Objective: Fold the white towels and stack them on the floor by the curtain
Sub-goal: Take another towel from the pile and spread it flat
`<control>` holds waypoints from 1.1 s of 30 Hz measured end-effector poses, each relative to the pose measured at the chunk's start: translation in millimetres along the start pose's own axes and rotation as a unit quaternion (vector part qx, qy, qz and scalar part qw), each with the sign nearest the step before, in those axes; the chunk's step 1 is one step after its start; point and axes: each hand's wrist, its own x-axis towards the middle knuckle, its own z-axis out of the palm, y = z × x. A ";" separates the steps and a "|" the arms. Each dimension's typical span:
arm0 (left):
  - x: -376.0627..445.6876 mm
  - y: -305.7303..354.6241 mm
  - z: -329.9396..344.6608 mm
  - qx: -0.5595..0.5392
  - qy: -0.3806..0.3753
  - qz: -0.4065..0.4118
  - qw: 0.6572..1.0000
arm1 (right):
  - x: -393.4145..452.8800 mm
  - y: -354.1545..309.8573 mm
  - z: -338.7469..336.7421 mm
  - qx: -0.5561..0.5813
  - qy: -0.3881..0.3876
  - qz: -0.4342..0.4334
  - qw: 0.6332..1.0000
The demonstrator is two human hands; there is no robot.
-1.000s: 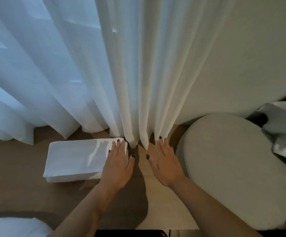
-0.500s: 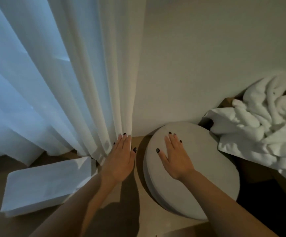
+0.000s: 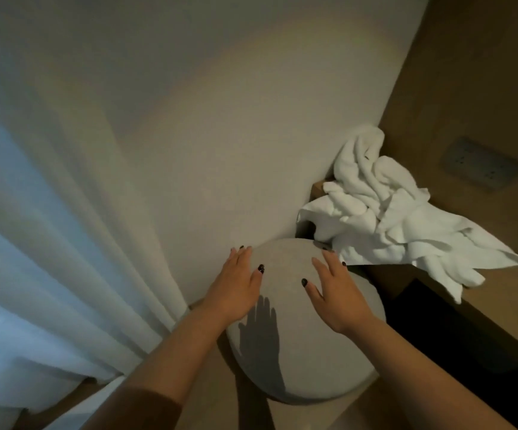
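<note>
A heap of crumpled white towels [image 3: 384,221] lies on a wooden desk [image 3: 496,290] at the right, one corner hanging over its edge. My left hand [image 3: 236,283] and my right hand [image 3: 335,293] are both flat with straight fingers, held above a round grey stool [image 3: 307,361]; they hold nothing. The right hand's fingertips are close to the lower edge of the towel heap. A corner of the folded white towel [image 3: 93,401] shows at the bottom left, by the white curtain [image 3: 49,274].
The round grey stool stands between the curtain and the wooden desk, against a pale wall [image 3: 220,119]. A grey socket plate [image 3: 481,162] sits on the wooden panel above the desk. Dark space lies under the desk.
The view has swung right, away from the folded towel on the floor. Both hands moved right and now hover over the stool, nearer the crumpled towels.
</note>
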 end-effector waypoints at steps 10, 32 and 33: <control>63.7 139.4 101.0 -0.037 -0.036 0.023 0.998 | -9.5 153.0 -67.7 0.004 0.044 0.068 0.997; 197.9 256.6 240.6 -0.105 -0.055 -0.013 0.993 | 75.6 344.7 -122.1 0.062 -0.042 0.091 0.993; 209.4 257.1 241.1 -0.108 -0.053 -0.021 0.993 | 85.5 347.6 -124.0 0.059 -0.048 0.092 0.993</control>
